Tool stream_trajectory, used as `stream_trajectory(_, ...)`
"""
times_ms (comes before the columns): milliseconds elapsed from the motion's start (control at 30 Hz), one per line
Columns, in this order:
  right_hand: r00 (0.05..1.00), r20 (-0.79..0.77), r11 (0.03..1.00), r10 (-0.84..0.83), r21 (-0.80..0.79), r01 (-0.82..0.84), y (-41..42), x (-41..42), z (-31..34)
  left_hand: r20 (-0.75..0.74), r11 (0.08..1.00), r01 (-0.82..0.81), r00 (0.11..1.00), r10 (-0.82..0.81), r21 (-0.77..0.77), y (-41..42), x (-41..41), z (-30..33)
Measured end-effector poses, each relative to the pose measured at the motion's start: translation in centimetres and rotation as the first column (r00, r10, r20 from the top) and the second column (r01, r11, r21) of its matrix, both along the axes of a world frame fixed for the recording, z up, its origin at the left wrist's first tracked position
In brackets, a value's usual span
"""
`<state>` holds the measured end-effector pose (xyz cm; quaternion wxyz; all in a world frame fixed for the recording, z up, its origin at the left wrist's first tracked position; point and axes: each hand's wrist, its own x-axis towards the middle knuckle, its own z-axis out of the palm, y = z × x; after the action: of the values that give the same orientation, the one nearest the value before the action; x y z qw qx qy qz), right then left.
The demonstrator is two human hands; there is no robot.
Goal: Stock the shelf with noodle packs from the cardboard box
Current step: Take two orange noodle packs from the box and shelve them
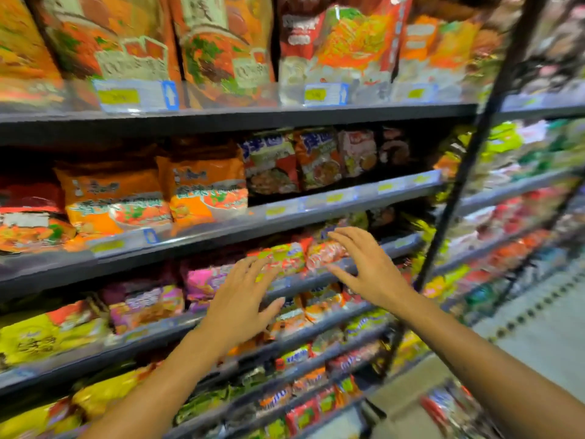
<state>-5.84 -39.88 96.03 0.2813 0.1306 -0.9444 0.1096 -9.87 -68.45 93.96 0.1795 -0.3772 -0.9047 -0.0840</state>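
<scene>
Head view: nearest, two bare forearms are seen reaching forward, and both hands are held with fingers spread and nothing grasped. The left hand (pixel 243 299) hovers in front of the pink noodle packs (pixel 205 278); whether it touches them cannot be told through the blur. The right hand (pixel 364 264) is raised beside it, its fingertips at a red-and-white noodle pack (pixel 323 253) on the shelf (pixel 316 280) just beyond — contact looks likely but is not certain. Between the two hands a green-and-red pack (pixel 285 256) is seen standing in the same row. Below the right forearm, loose packs (pixel 449 407) are glimpsed, possibly in the cardboard box, though its walls cannot be made out. Farther up, orange packs (pixel 202 191) fill the higher shelves. The row at the hands appears largely stocked — more packs seemingly remain below to be shelved.
</scene>
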Motion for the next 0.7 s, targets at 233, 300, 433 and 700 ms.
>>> stream_trajectory(233,0.948,0.249,0.98,-0.198,0.071,0.186,9.5,9.8,-6.0,0.141,0.992,0.068,0.989,-0.052,-0.108,8.8,1.9,-5.2)
stream_trajectory(300,0.922,0.314,0.974,-0.225,0.044,0.222,12.4,12.3,-7.2,0.157,0.99,0.08,0.986,-0.062,-0.117,11.6,3.3,-6.1)
stream_trajectory(433,0.855,0.443,0.955,-0.269,0.009,0.296,19.9,17.5,-10.4,0.179,0.988,0.087,0.982,-0.063,-0.125,18.5,6.8,-8.1)
stream_trajectory(700,0.706,0.605,0.886,-0.367,-0.003,0.464,36.6,29.5,-15.5,0.363,0.967,0.213,0.92,-0.152,-0.136,35.8,15.1,-13.3)
